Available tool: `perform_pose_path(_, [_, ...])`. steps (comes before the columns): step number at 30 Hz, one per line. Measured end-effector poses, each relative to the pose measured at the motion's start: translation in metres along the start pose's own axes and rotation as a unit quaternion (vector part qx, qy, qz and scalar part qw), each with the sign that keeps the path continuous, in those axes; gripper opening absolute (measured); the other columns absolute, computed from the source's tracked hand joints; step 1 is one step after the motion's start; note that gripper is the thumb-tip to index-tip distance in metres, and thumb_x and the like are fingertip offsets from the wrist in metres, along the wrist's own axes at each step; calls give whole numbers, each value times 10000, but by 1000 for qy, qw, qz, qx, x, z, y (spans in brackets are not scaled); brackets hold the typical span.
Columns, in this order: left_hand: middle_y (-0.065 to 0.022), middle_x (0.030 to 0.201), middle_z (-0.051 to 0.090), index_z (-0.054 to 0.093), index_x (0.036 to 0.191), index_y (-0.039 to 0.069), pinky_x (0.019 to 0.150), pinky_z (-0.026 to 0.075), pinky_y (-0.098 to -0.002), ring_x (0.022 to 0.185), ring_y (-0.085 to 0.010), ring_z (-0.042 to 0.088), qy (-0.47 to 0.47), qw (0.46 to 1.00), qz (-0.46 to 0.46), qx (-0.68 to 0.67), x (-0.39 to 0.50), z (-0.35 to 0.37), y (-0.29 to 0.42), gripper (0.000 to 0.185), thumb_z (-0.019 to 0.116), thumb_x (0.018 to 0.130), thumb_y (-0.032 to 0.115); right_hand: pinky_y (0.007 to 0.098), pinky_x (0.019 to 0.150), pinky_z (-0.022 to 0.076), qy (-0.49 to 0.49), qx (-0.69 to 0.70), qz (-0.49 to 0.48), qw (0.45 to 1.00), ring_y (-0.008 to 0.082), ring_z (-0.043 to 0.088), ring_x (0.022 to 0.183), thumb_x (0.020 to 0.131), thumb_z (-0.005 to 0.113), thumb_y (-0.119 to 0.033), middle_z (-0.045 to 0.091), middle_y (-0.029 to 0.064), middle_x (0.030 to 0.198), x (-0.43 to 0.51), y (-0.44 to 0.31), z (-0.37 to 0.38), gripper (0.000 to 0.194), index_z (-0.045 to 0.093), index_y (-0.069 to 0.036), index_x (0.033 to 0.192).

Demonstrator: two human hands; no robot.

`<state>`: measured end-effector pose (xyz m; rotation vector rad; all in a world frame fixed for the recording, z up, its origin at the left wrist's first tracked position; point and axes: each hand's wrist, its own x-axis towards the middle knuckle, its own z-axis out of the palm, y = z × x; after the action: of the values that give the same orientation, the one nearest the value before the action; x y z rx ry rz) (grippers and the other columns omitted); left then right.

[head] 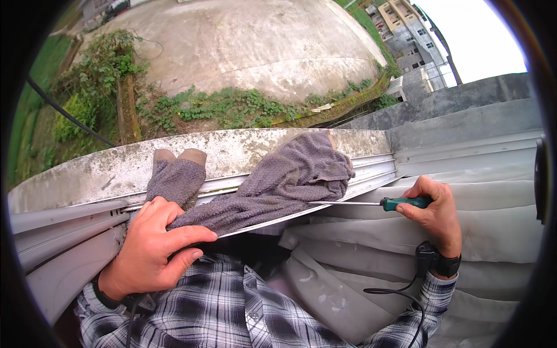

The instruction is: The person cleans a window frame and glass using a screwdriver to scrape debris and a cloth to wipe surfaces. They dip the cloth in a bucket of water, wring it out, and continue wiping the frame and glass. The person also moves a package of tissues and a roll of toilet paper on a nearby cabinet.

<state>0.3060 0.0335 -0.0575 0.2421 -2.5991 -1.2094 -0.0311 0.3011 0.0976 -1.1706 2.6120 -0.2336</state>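
Observation:
A purple-grey terry cloth point(278, 182) lies bunched over the white window track point(370, 172) and the stained concrete sill point(243, 145). My left hand point(159, 245) rests on the cloth's near left end at the frame's edge, its thumb and forefinger apart; its other fingers are partly hidden, so its hold is unclear. At the right, my right hand point(428, 211) grips the green handle of a screwdriver point(407, 203). The metal shaft points left along the track, and its tip meets the cloth's near edge, where the very end is hard to see.
Light grey curtains point(491, 217) hang at the right beside my forearm. A white window frame point(65, 235) stands at the left. Beyond the sill is a drop to plants and a concrete yard point(261, 48). Black cables point(396, 292) run from both wrists.

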Motion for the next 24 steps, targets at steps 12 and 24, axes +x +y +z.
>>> perform_pose_path(12, [-98,832,498,788,987,179,712,387,-388,794,-301,503,25,999,-23,6,3,4,4,321,776,680,84,386,579,497,-91,-191,-183,960,296,659,646,727,863,-281,688,67,726,21,-24,-20,300,784,-142,981])
perform_pose_path(24, [-102,851,547,802,964,196,724,393,-401,793,-313,537,58,998,-21,3,1,9,6,338,797,641,97,381,532,475,-137,-262,-269,917,275,628,576,696,873,-236,660,66,680,50,-23,-27,426,785,-139,1102])
